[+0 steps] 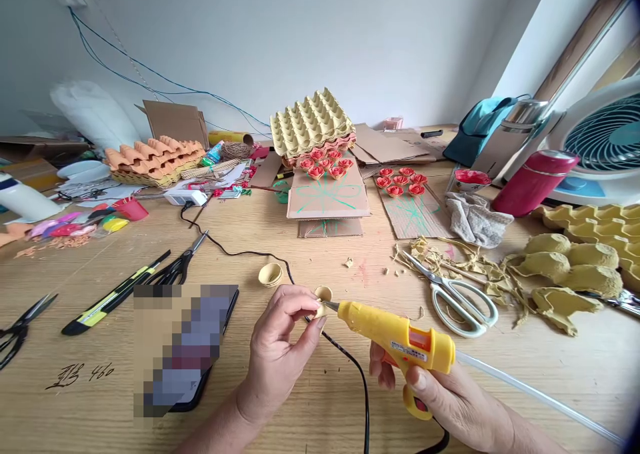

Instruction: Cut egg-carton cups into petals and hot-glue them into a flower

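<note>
My right hand (440, 394) grips a yellow hot glue gun (395, 334) by its handle, with a clear glue stick (540, 397) sticking out of the back. The nozzle points left, close to my left fingertips. Between the thumb and fingers of my left hand (287, 341) is a small pale egg-carton piece (320, 311); its exact shape is partly hidden. A cup-shaped piece (324, 293) shows right behind those fingertips. Further left on the table stands a pale egg-carton cup (271, 275). A black cord (250, 253) runs under my left hand.
Right of the glue gun lie white-handled scissors (460, 304), carton scraps and cut egg-carton pieces (570, 261). A phone (200, 347), a utility knife (115, 294) and black scissors are on the left. Behind are cardboard sheets with red paper-pulp flowers (400, 182) and stacked egg trays (313, 121).
</note>
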`<state>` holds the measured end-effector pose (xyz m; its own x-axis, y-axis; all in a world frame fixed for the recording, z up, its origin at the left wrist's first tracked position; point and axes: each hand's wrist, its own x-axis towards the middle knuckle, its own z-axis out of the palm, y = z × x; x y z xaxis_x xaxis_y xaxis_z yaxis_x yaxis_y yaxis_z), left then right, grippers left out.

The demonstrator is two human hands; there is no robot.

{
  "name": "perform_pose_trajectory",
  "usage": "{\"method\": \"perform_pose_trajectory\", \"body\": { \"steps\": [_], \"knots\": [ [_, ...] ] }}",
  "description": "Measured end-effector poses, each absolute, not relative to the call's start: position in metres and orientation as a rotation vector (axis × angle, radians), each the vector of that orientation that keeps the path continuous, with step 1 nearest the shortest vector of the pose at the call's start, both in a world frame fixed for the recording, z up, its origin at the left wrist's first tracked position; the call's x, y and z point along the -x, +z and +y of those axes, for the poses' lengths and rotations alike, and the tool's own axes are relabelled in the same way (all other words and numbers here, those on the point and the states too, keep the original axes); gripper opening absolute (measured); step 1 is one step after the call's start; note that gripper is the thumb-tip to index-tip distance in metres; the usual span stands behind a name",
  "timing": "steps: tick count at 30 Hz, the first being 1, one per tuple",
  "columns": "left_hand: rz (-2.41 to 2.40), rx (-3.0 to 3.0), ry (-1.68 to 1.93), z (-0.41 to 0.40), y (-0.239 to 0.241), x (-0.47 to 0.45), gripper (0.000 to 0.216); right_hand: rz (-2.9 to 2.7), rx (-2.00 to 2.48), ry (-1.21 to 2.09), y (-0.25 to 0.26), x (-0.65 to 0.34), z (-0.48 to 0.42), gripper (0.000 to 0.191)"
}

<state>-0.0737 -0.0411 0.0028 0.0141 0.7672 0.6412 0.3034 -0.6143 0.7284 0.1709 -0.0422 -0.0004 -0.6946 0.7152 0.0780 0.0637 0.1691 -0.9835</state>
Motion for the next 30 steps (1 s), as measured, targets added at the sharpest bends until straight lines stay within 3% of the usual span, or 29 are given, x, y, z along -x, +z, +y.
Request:
{"method": "perform_pose_trajectory", "body": {
  "steps": [17, 30],
  "knots": [
    [1.074, -2.099, 1.634, -0.044, 0.0055, 0.078, 0.035, -1.93, 0.739, 1.577, -0.0111, -0.181, -0.0456, 0.053],
    [1.105, -2.111, 1.628, -0.044, 0.0061, 0.077, 0.031, -2.019, 0.76, 1.39, -0.0076, -0.1769, -0.0446, 0.053]
  ]
}}
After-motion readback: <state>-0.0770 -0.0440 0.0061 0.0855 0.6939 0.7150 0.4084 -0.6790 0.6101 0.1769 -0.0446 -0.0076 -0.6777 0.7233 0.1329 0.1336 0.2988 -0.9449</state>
